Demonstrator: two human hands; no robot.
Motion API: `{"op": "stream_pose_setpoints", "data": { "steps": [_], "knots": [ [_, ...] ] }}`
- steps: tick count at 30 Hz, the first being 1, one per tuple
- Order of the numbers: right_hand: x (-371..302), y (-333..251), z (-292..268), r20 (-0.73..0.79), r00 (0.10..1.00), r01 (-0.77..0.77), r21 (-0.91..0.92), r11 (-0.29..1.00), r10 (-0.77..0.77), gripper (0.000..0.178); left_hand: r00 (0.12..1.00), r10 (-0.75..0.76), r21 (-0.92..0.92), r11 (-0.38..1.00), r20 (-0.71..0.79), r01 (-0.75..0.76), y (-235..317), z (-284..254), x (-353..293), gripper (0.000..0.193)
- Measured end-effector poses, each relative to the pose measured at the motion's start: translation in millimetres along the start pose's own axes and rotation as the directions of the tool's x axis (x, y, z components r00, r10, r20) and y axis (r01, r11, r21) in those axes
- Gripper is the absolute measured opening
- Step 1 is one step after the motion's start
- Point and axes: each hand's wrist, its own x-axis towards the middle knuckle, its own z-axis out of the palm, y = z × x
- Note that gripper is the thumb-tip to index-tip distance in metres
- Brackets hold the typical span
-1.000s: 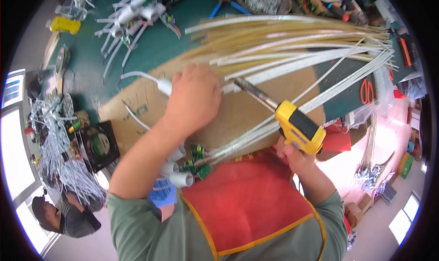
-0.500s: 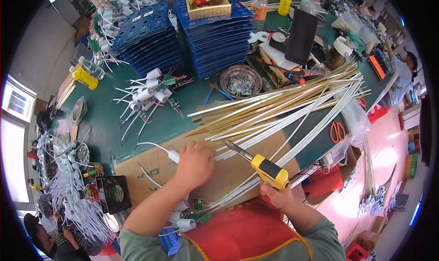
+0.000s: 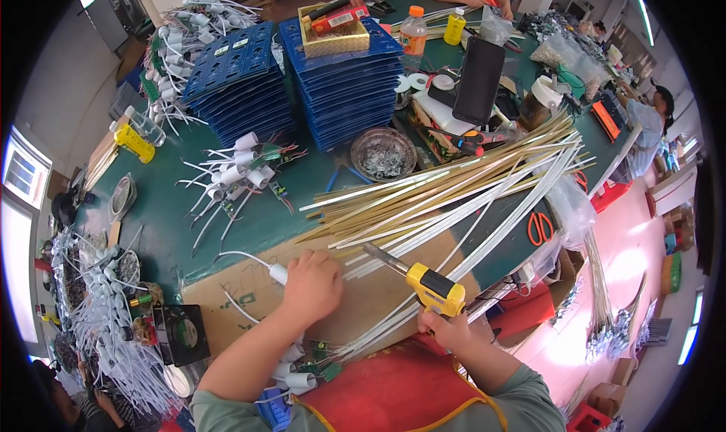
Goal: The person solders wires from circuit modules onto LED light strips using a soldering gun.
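Observation:
My left hand (image 3: 314,284) is closed over a white cylindrical piece (image 3: 278,273) with white wires trailing from it, above a brown cardboard sheet (image 3: 215,299). The fingers hide most of that piece. In my right hand (image 3: 446,330) is a yellow-and-black soldering gun (image 3: 435,288), its long metal barrel slanting up and left toward my left hand. The barrel's tip is just right of the left fingers and does not appear to touch them. Beneath the barrel lie long white and tan strips (image 3: 446,186). Near my apron, more white cylinders (image 3: 299,380) with green circuit boards (image 3: 331,371) lie below my left forearm.
Two stacks of blue circuit panels (image 3: 348,91) stand at the back, one bearing a yellow basket (image 3: 336,45). A metal bowl (image 3: 384,153), a dark phone (image 3: 479,80) and orange-handled scissors (image 3: 540,228) are on the green table. A small black fan (image 3: 181,335) sits at left. Other people work farther off.
The whole view has shifted slightly, so the table's things appear a little farther left. Both hands keep their grips, and their pose over the cardboard looks nearly the same.

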Motion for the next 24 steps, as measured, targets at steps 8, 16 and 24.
{"op": "stream_pose_setpoints", "data": {
  "steps": [8, 16, 24],
  "knots": [
    [0.3, -2.4, 0.0, 0.013, 1.0, -0.011, -0.031, 0.999, 0.012, 0.011, 0.999, 0.016, -0.049, 0.999, -0.047, -0.018, -3.9, 3.5, -1.7, 0.003],
    [3.5, -4.9, -0.2, 0.061, 0.998, 0.005, -0.071, 0.997, 0.0, 0.011, 1.0, 0.011, -0.047, 0.999, -0.007, -0.011, -5.2, 0.1, -0.8, 0.004],
    [2.2, 1.0, -2.7, 0.034, 0.999, -0.008, 0.015, 1.0, 0.008, 0.015, 0.999, 0.018, -0.026, 1.0, 0.029, -0.017, -4.5, -2.0, 1.0, 0.008]
  ]
}}
